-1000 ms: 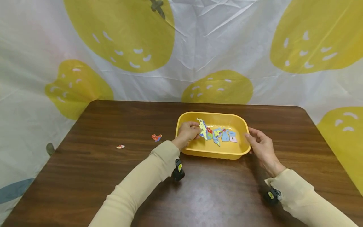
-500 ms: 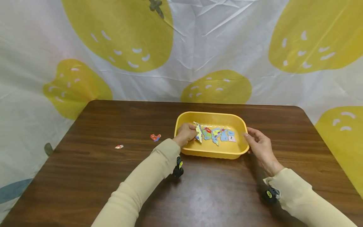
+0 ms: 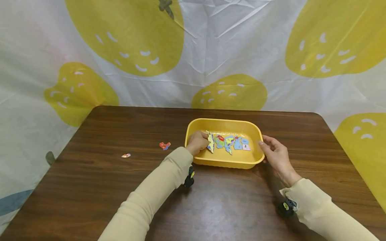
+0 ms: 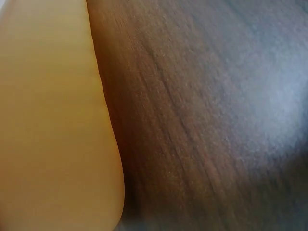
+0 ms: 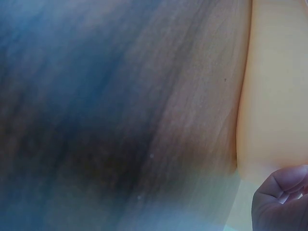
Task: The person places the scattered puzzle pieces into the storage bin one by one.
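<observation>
In the head view my left hand (image 3: 198,142) reaches over the left side of a yellow plastic tub (image 3: 227,164). Its thumb and fingers pinch the left edge of a flat, jagged puzzle piece (image 3: 210,143), pale yellow with purple patches, low over the tub floor. To its right, more flat pieces lie in a row: a green and red piece (image 3: 219,142), a yellow and blue piece (image 3: 229,143), a blue piece (image 3: 238,144) and a pale pink one (image 3: 246,147). My right hand (image 3: 277,155) grips the tub's right rim, thumb on top; its curled fingers (image 5: 279,192) show in the right wrist view.
On the brown wooden table (image 3: 120,187), left of the tub, lie a red and blue piece (image 3: 165,146) and a small white and red piece (image 3: 126,155). A hanging cloth (image 3: 208,43) with yellow fruit prints stands behind the table and at its sides.
My left hand has lowered the yellow and purple piece toward the tub's left floor, moving slightly left and turning it more upright in view. The right hand keeps its grip on the rim.
</observation>
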`<action>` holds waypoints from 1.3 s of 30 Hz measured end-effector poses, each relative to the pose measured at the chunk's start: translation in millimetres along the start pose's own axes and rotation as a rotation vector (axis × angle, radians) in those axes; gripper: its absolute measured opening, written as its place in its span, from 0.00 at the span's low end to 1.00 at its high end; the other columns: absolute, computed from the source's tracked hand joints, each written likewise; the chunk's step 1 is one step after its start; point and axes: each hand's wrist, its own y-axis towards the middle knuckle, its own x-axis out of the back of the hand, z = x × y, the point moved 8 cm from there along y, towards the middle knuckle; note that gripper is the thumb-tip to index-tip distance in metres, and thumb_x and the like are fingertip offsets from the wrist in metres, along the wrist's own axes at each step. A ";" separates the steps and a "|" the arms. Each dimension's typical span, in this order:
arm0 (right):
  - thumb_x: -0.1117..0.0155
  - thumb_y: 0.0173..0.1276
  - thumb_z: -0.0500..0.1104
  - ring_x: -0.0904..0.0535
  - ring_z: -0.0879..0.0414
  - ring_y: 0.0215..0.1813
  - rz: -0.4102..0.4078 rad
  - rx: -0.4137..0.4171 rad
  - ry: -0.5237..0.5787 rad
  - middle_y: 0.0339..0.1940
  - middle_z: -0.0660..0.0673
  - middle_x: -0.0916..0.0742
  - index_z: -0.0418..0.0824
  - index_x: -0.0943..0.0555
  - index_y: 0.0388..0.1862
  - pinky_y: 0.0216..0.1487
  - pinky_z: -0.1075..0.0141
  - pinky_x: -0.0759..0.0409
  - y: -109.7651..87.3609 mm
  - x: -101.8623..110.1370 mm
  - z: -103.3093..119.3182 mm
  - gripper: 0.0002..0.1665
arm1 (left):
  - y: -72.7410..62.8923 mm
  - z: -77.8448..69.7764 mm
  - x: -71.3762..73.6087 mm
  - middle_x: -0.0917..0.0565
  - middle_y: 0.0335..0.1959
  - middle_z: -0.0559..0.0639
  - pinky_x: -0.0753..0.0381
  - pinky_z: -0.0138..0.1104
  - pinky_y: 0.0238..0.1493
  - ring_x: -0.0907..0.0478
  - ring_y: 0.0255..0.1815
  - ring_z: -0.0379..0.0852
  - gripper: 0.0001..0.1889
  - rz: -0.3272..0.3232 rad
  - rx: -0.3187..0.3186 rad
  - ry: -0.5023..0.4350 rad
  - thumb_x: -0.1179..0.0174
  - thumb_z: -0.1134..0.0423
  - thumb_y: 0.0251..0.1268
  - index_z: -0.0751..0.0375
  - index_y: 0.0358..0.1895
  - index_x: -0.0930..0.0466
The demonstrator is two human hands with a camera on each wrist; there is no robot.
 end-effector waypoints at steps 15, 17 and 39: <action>0.47 0.72 0.49 0.30 0.66 0.21 0.001 0.004 -0.008 0.27 0.50 0.25 0.32 0.33 0.65 0.20 0.72 0.26 0.0 -0.2 1.5 0.30 | -4.8 -7.2 5.0 0.17 0.47 0.54 0.34 0.25 0.31 0.25 0.42 0.47 0.14 -0.044 -0.086 0.131 0.41 0.73 0.55 0.63 0.46 0.17; 0.47 0.72 0.49 0.30 0.66 0.21 0.000 0.005 -0.008 0.27 0.50 0.25 0.31 0.33 0.65 0.20 0.72 0.26 -0.3 -0.4 1.6 0.30 | -6.0 -7.9 5.4 0.17 0.47 0.54 0.34 0.25 0.31 0.26 0.41 0.46 0.14 -0.043 -0.090 0.134 0.40 0.72 0.55 0.64 0.47 0.17; 0.47 0.72 0.48 0.30 0.66 0.21 -0.003 -0.004 -0.001 0.27 0.51 0.25 0.31 0.34 0.65 0.20 0.73 0.26 -0.4 -0.1 -0.3 0.30 | -5.2 -12.6 1.5 0.21 0.44 0.55 0.38 0.25 0.22 0.33 0.30 0.44 0.18 0.043 -0.105 0.261 0.44 0.76 0.54 0.65 0.50 0.19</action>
